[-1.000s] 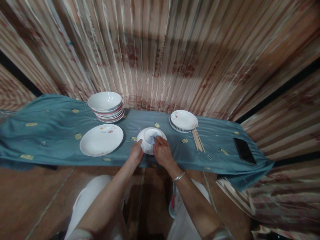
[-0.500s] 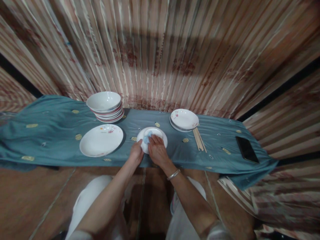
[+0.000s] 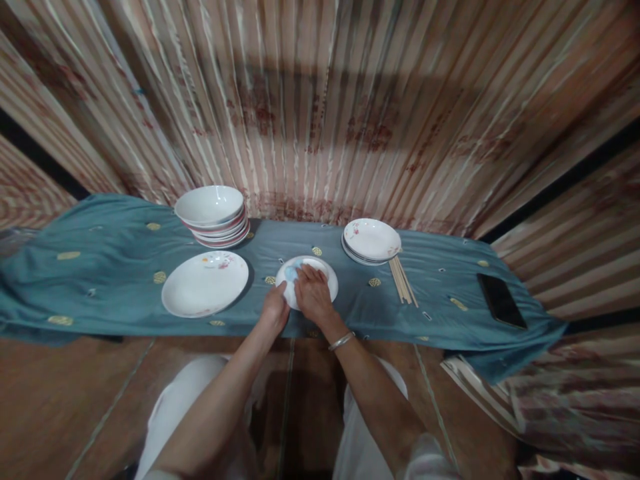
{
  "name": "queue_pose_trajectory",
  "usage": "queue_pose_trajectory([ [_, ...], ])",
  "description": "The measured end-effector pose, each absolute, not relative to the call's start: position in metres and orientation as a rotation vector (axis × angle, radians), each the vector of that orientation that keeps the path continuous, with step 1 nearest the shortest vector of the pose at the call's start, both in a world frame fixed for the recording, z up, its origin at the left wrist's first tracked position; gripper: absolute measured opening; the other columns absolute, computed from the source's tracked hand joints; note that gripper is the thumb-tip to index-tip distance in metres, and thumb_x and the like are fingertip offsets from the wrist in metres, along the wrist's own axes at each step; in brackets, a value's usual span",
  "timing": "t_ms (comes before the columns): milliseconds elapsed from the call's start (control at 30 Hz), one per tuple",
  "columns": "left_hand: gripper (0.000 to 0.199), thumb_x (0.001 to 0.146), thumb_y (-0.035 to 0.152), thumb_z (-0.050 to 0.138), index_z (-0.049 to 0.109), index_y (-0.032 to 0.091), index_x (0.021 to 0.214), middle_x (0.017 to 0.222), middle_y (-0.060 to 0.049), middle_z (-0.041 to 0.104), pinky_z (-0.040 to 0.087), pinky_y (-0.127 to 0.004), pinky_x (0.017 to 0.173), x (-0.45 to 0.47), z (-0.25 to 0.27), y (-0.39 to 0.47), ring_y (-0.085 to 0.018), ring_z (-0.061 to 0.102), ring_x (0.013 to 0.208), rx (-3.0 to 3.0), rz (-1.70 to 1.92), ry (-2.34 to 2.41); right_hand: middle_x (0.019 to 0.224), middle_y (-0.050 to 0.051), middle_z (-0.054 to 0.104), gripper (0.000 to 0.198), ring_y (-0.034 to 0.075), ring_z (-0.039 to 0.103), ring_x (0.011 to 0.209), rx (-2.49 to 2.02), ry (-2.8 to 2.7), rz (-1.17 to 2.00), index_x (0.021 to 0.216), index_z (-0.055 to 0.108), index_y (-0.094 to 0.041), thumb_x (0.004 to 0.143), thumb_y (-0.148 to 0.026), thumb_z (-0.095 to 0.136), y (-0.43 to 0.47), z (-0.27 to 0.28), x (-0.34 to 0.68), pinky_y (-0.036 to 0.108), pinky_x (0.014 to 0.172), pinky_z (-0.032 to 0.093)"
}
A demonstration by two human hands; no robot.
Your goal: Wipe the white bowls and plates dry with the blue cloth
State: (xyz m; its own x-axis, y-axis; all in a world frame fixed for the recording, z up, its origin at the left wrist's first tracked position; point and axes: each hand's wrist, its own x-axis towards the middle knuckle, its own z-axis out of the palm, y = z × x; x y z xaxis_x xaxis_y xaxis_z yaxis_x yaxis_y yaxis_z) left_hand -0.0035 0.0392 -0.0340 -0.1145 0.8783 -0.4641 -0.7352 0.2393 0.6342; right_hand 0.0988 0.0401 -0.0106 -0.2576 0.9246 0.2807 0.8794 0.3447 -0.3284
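Note:
A small white plate [image 3: 333,285] lies at the middle of the cloth-covered table, close to its front edge. My left hand [image 3: 275,309] grips its left rim, thumb on top. On the plate's upper surface my right hand [image 3: 314,295] presses a light blue cloth [image 3: 291,271], mostly covered by the fingers. Left of these is a large oval white plate [image 3: 205,287] with a floral print near its rim. I cannot tell for sure which face of the small plate is up.
White bowls [image 3: 210,205] stand stacked at the back left. At the back right is a stack of small floral plates [image 3: 373,240], with several wooden chopsticks [image 3: 403,280] beside it. A black phone [image 3: 501,300] rests on the teal tablecloth [image 3: 120,267]. A pleated curtain [image 3: 310,120] hangs behind.
My right hand and the blue cloth have shifted slightly up and left on the small plate. My left hand keeps its grip on the rim. The whole view has moved a little.

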Motion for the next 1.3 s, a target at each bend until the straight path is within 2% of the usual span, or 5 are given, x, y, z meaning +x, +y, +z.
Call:
queue_pose_trajectory([
  [300,0.012,0.084,0.010,0.057,0.066,0.009,0.092,0.082,-0.010,0.076,0.056,-0.032,0.085,-0.004,-0.033,0.039,-0.023,0.073,0.089,0.211,1.363,0.927,0.148,0.014,0.050,0.040,0.023,0.041,0.140,-1.685,-2.152,0.234,0.136,0.054,-0.014,0.100,-0.021,0.039,0.049,-0.007,0.106,0.044,0.118,0.025],
  [533,0.016,0.088,0.011,0.053,0.066,0.007,0.095,0.079,-0.011,0.076,0.057,-0.032,0.083,-0.003,-0.030,0.038,-0.022,0.073,0.082,0.196,1.368,0.972,0.148,0.014,0.051,0.041,0.022,0.042,0.140,-1.732,-2.126,0.195,0.137,0.053,-0.014,0.100,-0.020,0.039,0.050,-0.009,0.116,0.043,0.118,0.024],
  [933,0.019,0.087,0.011,0.057,0.066,0.007,0.103,0.077,-0.008,0.074,0.056,-0.028,0.074,-0.004,-0.032,0.038,-0.017,0.068,0.068,0.168,1.368,0.987,0.143,0.015,0.056,0.040,0.024,0.045,0.137,-1.725,-2.090,0.096,0.134,0.057,-0.013,0.098,-0.020,0.042,0.039,-0.016,0.135,0.042,0.113,0.033],
  [1100,0.016,0.089,0.011,0.052,0.066,0.007,0.097,0.076,-0.008,0.074,0.056,-0.028,0.075,-0.001,-0.028,0.038,-0.017,0.069,0.069,0.182,1.367,0.984,0.141,0.016,0.057,0.040,0.025,0.048,0.134,-1.694,-2.077,0.084,0.131,0.060,-0.012,0.097,-0.022,0.042,0.036,-0.023,0.143,0.042,0.112,0.037],
  [1300,0.021,0.078,0.011,0.063,0.066,0.006,0.098,0.080,-0.011,0.075,0.056,-0.031,0.077,0.003,-0.017,0.034,-0.023,0.072,0.080,0.241,1.390,0.932,0.138,0.017,0.059,0.041,0.023,0.050,0.133,-1.590,-2.040,0.123,0.130,0.061,-0.008,0.097,-0.022,0.039,0.036,-0.030,0.153,0.037,0.115,0.038],
])
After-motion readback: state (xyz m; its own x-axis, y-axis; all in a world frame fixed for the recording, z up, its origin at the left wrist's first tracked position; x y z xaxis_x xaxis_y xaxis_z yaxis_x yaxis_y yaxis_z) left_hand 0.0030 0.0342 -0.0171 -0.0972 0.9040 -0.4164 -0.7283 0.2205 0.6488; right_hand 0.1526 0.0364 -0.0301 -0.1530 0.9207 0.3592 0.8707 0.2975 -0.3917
